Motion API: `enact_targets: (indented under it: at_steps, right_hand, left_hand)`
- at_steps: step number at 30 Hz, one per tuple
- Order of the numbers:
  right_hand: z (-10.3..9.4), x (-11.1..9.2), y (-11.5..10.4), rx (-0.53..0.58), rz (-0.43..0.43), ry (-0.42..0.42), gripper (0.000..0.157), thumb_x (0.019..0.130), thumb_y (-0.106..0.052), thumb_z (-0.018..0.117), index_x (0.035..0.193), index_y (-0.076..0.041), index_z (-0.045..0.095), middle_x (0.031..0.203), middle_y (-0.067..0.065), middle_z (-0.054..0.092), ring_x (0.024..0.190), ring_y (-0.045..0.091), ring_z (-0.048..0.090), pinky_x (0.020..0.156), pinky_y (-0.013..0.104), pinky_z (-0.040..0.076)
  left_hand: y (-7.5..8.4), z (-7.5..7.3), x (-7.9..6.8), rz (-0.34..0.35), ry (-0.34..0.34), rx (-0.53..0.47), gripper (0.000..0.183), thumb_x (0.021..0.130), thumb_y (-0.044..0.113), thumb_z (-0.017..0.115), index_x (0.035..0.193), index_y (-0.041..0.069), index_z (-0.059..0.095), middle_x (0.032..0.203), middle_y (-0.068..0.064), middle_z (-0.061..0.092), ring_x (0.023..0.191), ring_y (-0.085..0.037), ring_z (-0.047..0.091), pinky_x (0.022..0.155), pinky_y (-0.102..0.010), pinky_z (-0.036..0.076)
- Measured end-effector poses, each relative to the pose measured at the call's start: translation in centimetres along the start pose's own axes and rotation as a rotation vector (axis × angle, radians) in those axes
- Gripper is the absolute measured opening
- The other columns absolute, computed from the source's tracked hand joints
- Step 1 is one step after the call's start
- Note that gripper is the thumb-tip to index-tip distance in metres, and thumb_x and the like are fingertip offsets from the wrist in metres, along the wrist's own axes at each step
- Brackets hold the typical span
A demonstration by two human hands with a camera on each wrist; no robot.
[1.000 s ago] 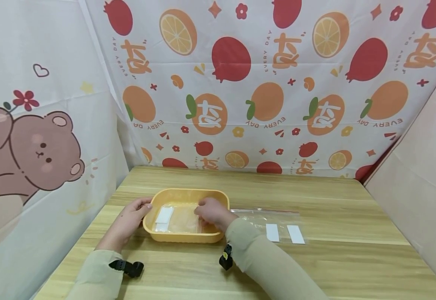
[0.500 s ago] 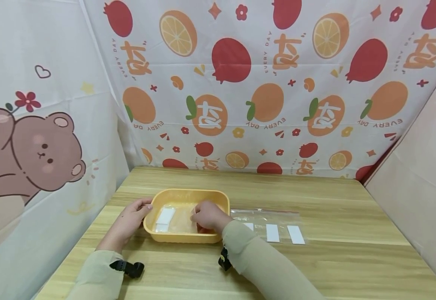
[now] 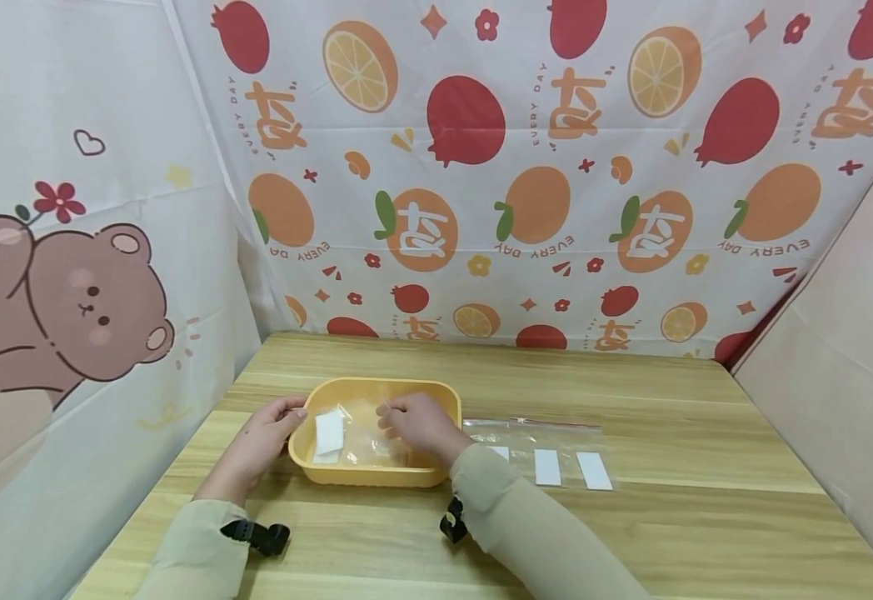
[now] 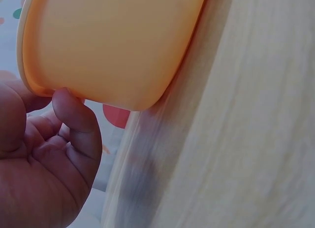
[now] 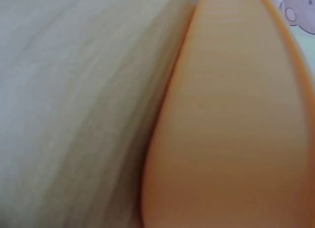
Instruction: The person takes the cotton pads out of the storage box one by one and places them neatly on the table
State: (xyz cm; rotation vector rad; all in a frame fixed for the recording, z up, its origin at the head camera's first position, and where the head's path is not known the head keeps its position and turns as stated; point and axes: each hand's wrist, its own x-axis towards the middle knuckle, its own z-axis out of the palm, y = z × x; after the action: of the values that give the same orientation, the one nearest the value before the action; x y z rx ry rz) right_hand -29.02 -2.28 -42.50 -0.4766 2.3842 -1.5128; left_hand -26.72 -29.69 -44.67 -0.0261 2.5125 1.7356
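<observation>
A yellow plastic tub [image 3: 372,476] stands on the wooden table. My left hand [image 3: 266,429] holds its left end, thumb at the rim and fingers around the outside; the left wrist view shows the thumb [image 4: 74,107] against the tub's wall. Inside lie clear zip bags [image 3: 365,446] with a white label [image 3: 329,433] at the left. My right hand [image 3: 421,425] reaches over the right end into the tub, fingers bent and pinching clear plastic bag film. In the right wrist view only the tub's outer wall [image 5: 231,114] shows, and the hand is hidden.
To the right of the tub, several clear zip bags [image 3: 522,433] with white labels [image 3: 547,467] lie overlapping in a row on the table [image 3: 676,533]. A fruit-print cloth [image 3: 466,208] hangs behind the table, with pale cloths at both sides.
Inside the tub, my right hand has shifted slightly left and up, and the bag film and white label have changed position. My left hand stays on the tub's end.
</observation>
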Motion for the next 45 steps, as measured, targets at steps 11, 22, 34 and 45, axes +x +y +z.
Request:
enact_targets:
  at_steps: [11,22,34,45]
  right_hand:
    - [-3.2,-1.8,-1.4,-0.165,-0.134,0.044,0.029,0.102,-0.036,0.058,0.121,-0.023,0.077,0.113,-0.008,0.073,0.105,0.009,0.065,0.089,0.035,0.052]
    - [-8.7,-4.1,-3.0,-0.238,-0.253,0.001,0.030,0.103,-0.043,0.058,0.120,-0.027,0.076,0.111,-0.011,0.073,0.106,0.009,0.065,0.095,0.041,0.051]
    - [-14.4,-6.6,-2.6,0.229,-0.256,-0.097,0.034,0.111,-0.021,0.042,0.130,0.000,0.060,0.127,0.024,0.065,0.108,0.031,0.069,0.089,0.043,0.057]
    - [-20.1,-9.5,-0.7,0.152,-0.179,-0.104,0.036,0.111,-0.022,0.042,0.131,0.003,0.059,0.122,0.022,0.067,0.105,0.036,0.069,0.086,0.050,0.057]
  left_hand:
    - [0.0,0.0,0.0,0.015,0.003,-0.005,0.049,0.111,0.028,0.043,0.149,-0.003,0.040,0.138,-0.026,0.051,0.109,-0.024,0.061,0.081,-0.031,0.057]
    - [0.2,0.1,-0.4,-0.011,0.003,0.006,0.051,0.111,0.031,0.043,0.150,-0.002,0.040,0.142,-0.026,0.049,0.114,-0.029,0.060,0.082,-0.033,0.056]
    - [0.0,0.1,-0.5,0.004,0.002,-0.008,0.051,0.111,0.029,0.042,0.150,-0.003,0.039,0.141,-0.027,0.049,0.111,-0.028,0.061,0.081,-0.032,0.057]
    - [-0.1,0.3,-0.6,0.011,0.011,-0.012,0.050,0.111,0.030,0.041,0.149,-0.003,0.040,0.141,-0.027,0.048,0.109,-0.026,0.062,0.080,-0.032,0.057]
